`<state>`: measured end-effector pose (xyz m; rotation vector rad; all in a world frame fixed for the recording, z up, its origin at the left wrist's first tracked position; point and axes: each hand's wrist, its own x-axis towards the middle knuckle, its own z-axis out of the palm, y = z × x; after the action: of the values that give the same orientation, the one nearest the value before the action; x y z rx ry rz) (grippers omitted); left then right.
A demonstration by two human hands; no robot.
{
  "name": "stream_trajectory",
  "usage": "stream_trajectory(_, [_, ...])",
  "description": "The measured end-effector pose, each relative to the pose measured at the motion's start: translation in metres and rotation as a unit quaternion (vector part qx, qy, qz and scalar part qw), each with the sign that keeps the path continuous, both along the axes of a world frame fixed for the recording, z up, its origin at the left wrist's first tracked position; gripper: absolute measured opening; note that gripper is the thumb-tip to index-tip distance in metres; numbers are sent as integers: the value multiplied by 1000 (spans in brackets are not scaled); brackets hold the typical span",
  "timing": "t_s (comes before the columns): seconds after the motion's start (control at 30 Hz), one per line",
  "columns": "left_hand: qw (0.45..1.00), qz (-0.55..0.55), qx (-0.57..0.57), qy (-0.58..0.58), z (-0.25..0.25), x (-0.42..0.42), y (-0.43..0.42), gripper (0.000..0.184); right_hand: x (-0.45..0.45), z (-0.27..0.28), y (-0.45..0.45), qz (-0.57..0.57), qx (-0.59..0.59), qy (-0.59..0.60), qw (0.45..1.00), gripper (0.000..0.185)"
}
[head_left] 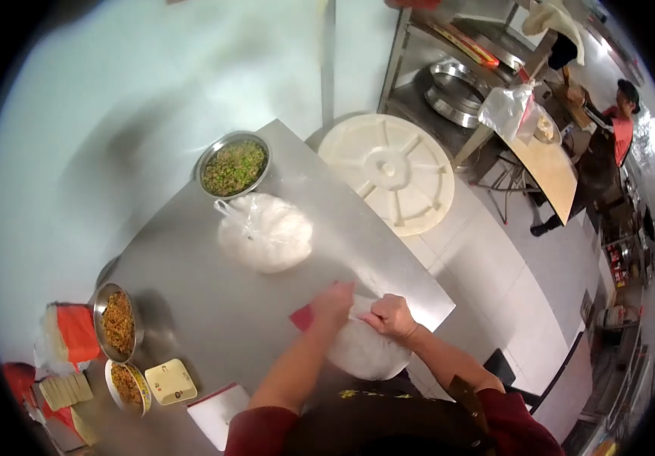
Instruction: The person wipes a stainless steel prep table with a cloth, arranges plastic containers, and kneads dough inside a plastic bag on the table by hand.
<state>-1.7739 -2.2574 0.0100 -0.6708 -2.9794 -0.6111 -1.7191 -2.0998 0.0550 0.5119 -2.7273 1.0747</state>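
No text, brand or number can be read for certain. Small dark and orange marks stand inside the square cream-coloured dish [171, 381] on the grey metal desk [213, 300], and yellow marks run along the upper edge of the dark brown apron [396, 422], too small to tell as letters or as ornament. The long, narrow red-and-yellow carton [466, 44] on the shelf at the top seems to bear print along its side, too blurred to make out.

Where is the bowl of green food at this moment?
In the head view, the bowl is upper left of centre on the metal table, just beyond the tied bag.
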Motion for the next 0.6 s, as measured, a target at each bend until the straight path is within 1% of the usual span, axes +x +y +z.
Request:
stream_trajectory(0.03, [995,7,93,15,-1,9,-14,17,-7,14,-3,32,-38,42,998,38])
stream_trajectory(0.07, [996,14,91,17,-2,23,-22,17,-4,25,-12,39,-40,43,998,38])
stream_trajectory(0.1, [977,111,182,11,6,35,-31,20,0,37,-23,92,42,-14,995,39])
stream_trajectory(0.13, [941,204,270,7,10,46,-41,23,3,43,-31,145,125,-68,979,40])
stream_trajectory(0.17, [934,244,245,-87,-1,58,-53,30,17,40,-36,148,37,41,987,41])
stream_trajectory(0.2, [934,248,242,-86,4,61,-58,30,27,46,-43,149,-2,71,986,43])
stream_trajectory(0.27, [941,183,264,-106,26,67,-64,34,46,31,-42,159,-61,98,981,37])
stream_trajectory(0.3, [941,183,265,-106,39,65,-58,34,49,26,-41,158,-60,98,981,37])
stream_trajectory(0.37, [975,96,174,-98,70,57,-30,35,56,14,-33,130,-106,114,979,27])
stream_trajectory(0.4, [978,82,97,-164,86,52,-20,38,59,-17,-25,173,-61,11,983,21])
stream_trajectory(0.43, [975,48,21,-216,92,41,-7,42,64,-47,-15,192,-11,-89,977,16])
stream_trajectory(0.47, [959,79,-36,-270,73,33,3,48,61,-69,-25,163,-125,-13,979,13])
stream_trajectory(0.5, [961,83,-34,-262,76,32,7,49,57,-89,-34,140,-223,73,962,10])
stream_trajectory(0.53, [966,112,2,-234,68,35,8,37,54,-80,-34,99,-163,64,979,19])
stream_trajectory(0.57, [993,108,52,-22,-24,39,-10,33,48,-64,-35,89,-133,77,984,26])
stream_trajectory(0.6, [983,92,-19,-160,2,26,-10,27,43,-47,-38,79,-103,91,987,32])
